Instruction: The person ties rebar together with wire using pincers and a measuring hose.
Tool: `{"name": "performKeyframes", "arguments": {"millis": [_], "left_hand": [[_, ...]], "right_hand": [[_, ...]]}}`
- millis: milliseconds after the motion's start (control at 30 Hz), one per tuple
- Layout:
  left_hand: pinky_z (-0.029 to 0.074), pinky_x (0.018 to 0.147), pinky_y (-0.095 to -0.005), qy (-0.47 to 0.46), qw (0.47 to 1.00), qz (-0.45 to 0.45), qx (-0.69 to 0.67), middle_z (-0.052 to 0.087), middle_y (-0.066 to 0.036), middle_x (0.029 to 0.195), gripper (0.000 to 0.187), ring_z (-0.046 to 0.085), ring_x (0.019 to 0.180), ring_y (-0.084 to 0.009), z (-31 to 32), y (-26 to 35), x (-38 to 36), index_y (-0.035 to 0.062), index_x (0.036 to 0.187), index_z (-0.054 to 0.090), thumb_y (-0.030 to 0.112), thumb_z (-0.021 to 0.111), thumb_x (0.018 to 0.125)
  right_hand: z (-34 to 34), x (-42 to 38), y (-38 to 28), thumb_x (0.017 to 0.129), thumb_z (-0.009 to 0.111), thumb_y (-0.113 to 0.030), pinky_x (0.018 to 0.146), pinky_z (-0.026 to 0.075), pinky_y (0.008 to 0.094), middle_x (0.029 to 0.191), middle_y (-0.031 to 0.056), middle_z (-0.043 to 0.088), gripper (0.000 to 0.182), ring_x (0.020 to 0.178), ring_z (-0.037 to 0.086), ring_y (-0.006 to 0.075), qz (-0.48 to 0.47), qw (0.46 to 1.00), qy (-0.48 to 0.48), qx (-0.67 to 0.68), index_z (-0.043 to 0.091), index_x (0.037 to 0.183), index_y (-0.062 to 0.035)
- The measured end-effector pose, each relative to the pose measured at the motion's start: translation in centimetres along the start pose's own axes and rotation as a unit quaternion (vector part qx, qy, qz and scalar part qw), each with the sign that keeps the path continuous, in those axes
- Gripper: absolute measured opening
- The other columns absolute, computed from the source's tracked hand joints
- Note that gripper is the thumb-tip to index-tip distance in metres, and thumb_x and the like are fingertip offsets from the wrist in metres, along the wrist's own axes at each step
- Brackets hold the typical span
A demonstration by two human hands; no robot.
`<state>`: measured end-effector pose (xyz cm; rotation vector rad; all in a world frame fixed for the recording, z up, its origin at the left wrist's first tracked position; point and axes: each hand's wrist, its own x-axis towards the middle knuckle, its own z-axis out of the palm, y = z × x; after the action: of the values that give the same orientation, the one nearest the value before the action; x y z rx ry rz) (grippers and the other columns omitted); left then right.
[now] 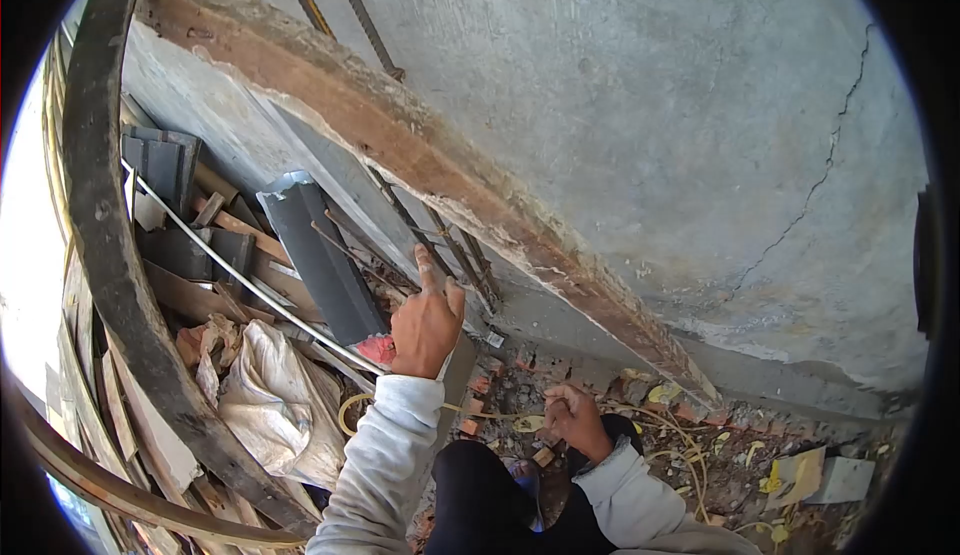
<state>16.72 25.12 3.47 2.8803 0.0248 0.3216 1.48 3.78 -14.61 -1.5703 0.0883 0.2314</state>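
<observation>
My left hand (425, 330) reaches forward with its index finger stretched out and the thumb apart. Its fingertip lies at the rusty steel bars (470, 260) that lean on the wall, as seen from above. Just left of this hand is a dark grey roof tile (320, 255), with a red piece (377, 348) at its lower end. Low in front of my knees, my right hand (573, 420) is closed with the fingers curled in; I cannot tell what it holds. A thin yellow hose (490, 415) runs along the ground close to it.
A long wooden beam (440, 165) slants across against the cracked grey wall (640, 105). Scrap wood, tiles and a white sack (280, 400) fill the left side. A dark curved band (100, 205) arches in front. Rubble and a grey block (840, 480) lie on the right.
</observation>
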Motion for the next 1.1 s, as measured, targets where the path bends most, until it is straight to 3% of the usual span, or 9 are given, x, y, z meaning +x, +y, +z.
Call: {"name": "performKeyframes", "arguments": {"millis": [67, 167, 200, 300, 433, 467, 567, 767, 1100], "left_hand": [[0.055, 0.068, -0.0571, -0.037, 0.999, -0.01, 0.003, 0.067, -0.032, 0.074, 0.065, 0.068, 0.071, -0.0503, -1.2, 0.6, 0.2, -0.0071, 0.148, 0.038, 0.037, 0.049, 0.101], [0.056, 0.066, -0.0565, -0.063, 0.997, 0.008, 0.039, 0.068, -0.033, 0.078, 0.081, 0.068, 0.07, -0.0499, -0.5, -0.6, 0.9, -0.008, 0.157, 0.021, 0.041, 0.049, 0.1], [0.056, 0.072, -0.0564, -0.12, 0.992, -0.021, 0.021, 0.069, -0.036, 0.086, 0.077, 0.069, 0.076, -0.0505, -2.2, 0.3, 1.2, -0.0121, 0.151, 0.03, 0.042, 0.048, 0.099], [0.056, 0.079, -0.0564, -0.129, 0.991, 0.006, 0.036, 0.069, -0.037, 0.09, 0.073, 0.069, 0.082, -0.0511, -2.1, 0.0, 1.8, -0.0153, 0.143, 0.04, 0.043, 0.047, 0.099], [0.055, 0.084, -0.0557, -0.186, 0.982, -0.04, 0.008, 0.069, -0.037, 0.093, 0.071, 0.07, 0.089, -0.0511, -4.3, 1.7, 1.8, -0.0163, 0.137, 0.046, 0.044, 0.045, 0.099], [0.056, 0.085, -0.0556, -0.201, 0.978, -0.045, 0.012, 0.069, -0.038, 0.097, 0.076, 0.07, 0.091, -0.0507, -4.5, 1.8, 1.8, -0.0161, 0.144, 0.038, 0.044, 0.044, 0.099], [0.052, 0.088, -0.0587, -0.186, 0.981, -0.049, 0.029, 0.068, -0.038, 0.1, 0.061, 0.067, 0.095, -0.0543, -4.5, 1.6, 1.6, -0.0112, 0.123, 0.053, 0.045, 0.043, 0.101], [0.056, 0.087, -0.052, -0.224, 0.969, -0.037, 0.1, 0.072, -0.03, 0.104, 0.081, 0.072, 0.095, -0.0455, -6.1, 2.7, 2.0, -0.0131, 0.154, 0.026, 0.043, 0.043, 0.098], [0.054, 0.092, -0.0505, -0.164, 0.965, -0.004, 0.205, 0.072, -0.028, 0.11, 0.08, 0.071, 0.103, -0.0422, -4.4, 2.2, 1.3, -0.0082, 0.157, 0.025, 0.039, 0.042, 0.095]], "right_hand": [[-0.1, -1.0, 0.0, 0.101, 0.055, -0.01, 0.053, 0.049, 0.0285, 0.077, 0.0108, 0.07, 0.023, 0.058, 0.063, 0.0126, 0.069, 0.994, 0.007, 0.079, 0.062, 0.115, 0.0074], [-0.4, -3.7, -1.1, 0.101, 0.055, -0.01, 0.048, 0.047, 0.027, 0.075, 0.01, 0.069, 0.021, 0.052, 0.059, 0.0128, 0.164, 0.952, 0.027, 0.255, 0.063, 0.113, 0.0062], [-0.2, -4.6, -1.2, 0.102, 0.056, -0.011, 0.047, 0.047, 0.0274, 0.074, 0.0096, 0.068, 0.02, 0.048, 0.055, 0.0129, 0.191, 0.946, 0.051, 0.258, 0.063, 0.111, 0.0057], [1.4, -9.3, -1.8, 0.103, 0.058, -0.013, 0.047, 0.045, 0.0292, 0.074, 0.0118, 0.069, 0.021, 0.049, 0.055, 0.0143, 0.206, 0.92, 0.102, 0.317, 0.062, 0.115, 0.0033], [2.0, -16.3, -5.2, 0.104, 0.057, -0.014, 0.047, 0.045, 0.03, 0.073, 0.0112, 0.069, 0.024, 0.05, 0.058, 0.0144, 0.261, 0.949, 0.119, 0.129, 0.061, 0.117, 0.0053], [1.4, -17.3, -6.8, 0.104, 0.055, -0.013, 0.048, 0.045, 0.0286, 0.07, 0.0088, 0.067, 0.022, 0.049, 0.055, 0.0132, 0.212, 0.965, 0.121, 0.094, 0.063, 0.111, 0.0071], [-1.1, -21.5, -10.5, 0.104, 0.054, -0.01, 0.047, 0.044, 0.0291, 0.069, 0.0085, 0.065, 0.02, 0.049, 0.054, 0.0127, 0.175, 0.944, 0.189, 0.204, 0.062, 0.113, 0.0066], [-5.5, -36.1, -5.9, 0.104, 0.055, -0.012, 0.047, 0.045, 0.0295, 0.066, 0.0082, 0.064, 0.021, 0.049, 0.056, 0.0128, 0.213, 0.924, 0.284, 0.138, 0.062, 0.114, 0.0054], [-1.0, -63.8, 5.0, 0.099, 0.059, -0.012, 0.043, 0.053, 0.032, 0.069, 0.0097, 0.065, 0.016, 0.052, 0.064, 0.0164, 0.411, 0.855, 0.303, 0.089, 0.064, 0.107, 0.001]]}}
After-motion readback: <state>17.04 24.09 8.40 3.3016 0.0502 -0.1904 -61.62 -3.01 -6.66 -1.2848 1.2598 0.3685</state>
